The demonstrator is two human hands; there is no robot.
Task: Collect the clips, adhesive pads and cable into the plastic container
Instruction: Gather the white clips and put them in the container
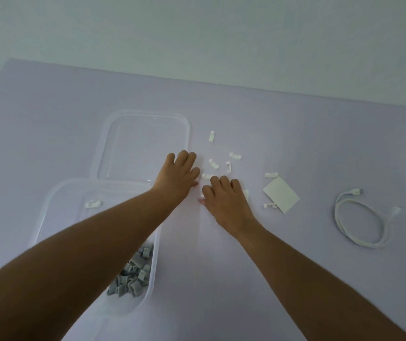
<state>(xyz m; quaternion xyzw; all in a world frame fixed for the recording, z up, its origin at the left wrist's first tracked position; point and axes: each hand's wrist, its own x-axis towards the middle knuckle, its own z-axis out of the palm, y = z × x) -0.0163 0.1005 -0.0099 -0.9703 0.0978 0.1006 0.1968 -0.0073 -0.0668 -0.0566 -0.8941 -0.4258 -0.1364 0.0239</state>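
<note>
**Covered by hands and forearms**

The left forearm (86,242) lies across the plastic container (39,217), hiding much of its floor and part of the heap of grey clips (133,274). It and the right forearm (307,279) are cut off by the picture's edges. The fingertips of the left hand (177,173) and right hand (224,200) curl under, out of sight, and whether either pinches anything cannot be told. A white piece (246,194) shows only as a sliver past the right hand. The cable (337,215) has plug ends too blurred to make out.

One container (39,222), one lid (147,113), one cable (355,193), one adhesive sheet (281,195), seven white clips (213,163) loose, one inside, grey clips (133,274) too heaped to count
</note>
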